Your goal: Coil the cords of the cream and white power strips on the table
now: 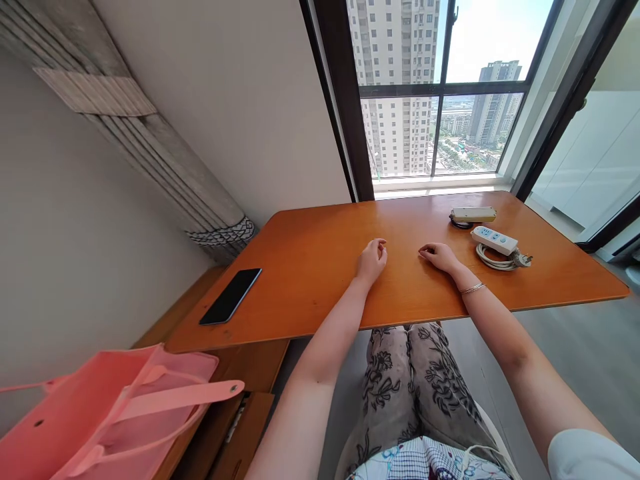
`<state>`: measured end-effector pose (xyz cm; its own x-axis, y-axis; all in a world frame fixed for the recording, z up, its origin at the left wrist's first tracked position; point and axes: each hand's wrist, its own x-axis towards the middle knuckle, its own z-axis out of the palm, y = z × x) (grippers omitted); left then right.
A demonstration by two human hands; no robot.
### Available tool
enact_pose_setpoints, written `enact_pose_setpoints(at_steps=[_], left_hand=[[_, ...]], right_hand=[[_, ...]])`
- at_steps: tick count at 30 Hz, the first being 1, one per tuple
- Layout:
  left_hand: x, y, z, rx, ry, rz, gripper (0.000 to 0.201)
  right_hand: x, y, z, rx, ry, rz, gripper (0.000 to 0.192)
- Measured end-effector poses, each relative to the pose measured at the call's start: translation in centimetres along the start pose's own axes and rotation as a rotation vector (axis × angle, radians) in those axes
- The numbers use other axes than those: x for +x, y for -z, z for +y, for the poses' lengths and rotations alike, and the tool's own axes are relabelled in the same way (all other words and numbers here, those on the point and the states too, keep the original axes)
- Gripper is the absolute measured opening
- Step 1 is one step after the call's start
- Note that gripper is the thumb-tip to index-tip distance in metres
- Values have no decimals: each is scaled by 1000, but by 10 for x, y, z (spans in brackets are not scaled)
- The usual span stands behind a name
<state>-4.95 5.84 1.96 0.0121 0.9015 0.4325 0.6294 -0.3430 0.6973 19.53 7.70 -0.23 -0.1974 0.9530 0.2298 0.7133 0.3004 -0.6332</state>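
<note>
One left hand (pixel 372 260): it is resting on the worktop (pixel 310 267), well left of the white power strip (pixel 495 240); the fingers are lying loosely curled, released rather than clenched.
Right hand (pixel 439 255): it is resting nearer, left of the white power strip and apart from it, its fingers bending softly in a released pose.
Bracelet (pixel 473 289): it is circling the right wrist, on the near side of the white power strip.
White cable (pixel 493 263): it is lying coiled just in front of the white power strip, with the plug (pixel 524 259) sitting at its right end.
Yellowish power strip (pixel 473 215): it is lying just behind the white power strip, slightly left, and a black cable (pixel 461 224) is bunching beside it.
Phone (pixel 231 297): it is lying dark side up, far left of the white power strip.
Pink bag (pixel 70 407): it is standing farther left and nearer than the white power strip.
Window (pixel 437 89): it is showing tall buildings beyond the white power strip.
</note>
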Motion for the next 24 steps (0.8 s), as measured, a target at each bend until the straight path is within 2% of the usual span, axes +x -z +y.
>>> enact_pose_setpoints(at_steps=[3, 6, 24], left_hand=[[-2, 0, -19, 17, 33, 54, 18], [-5, -2, -27, -5, 5, 51, 17], [-6, -5, -31, -64, -33, 69, 15]], right_hand=[[-1, 1, -2, -14, -9, -16, 18], [-3, 2, -4, -32, -12, -32, 18], [-4, 2, -6, -54, -12, -44, 17]])
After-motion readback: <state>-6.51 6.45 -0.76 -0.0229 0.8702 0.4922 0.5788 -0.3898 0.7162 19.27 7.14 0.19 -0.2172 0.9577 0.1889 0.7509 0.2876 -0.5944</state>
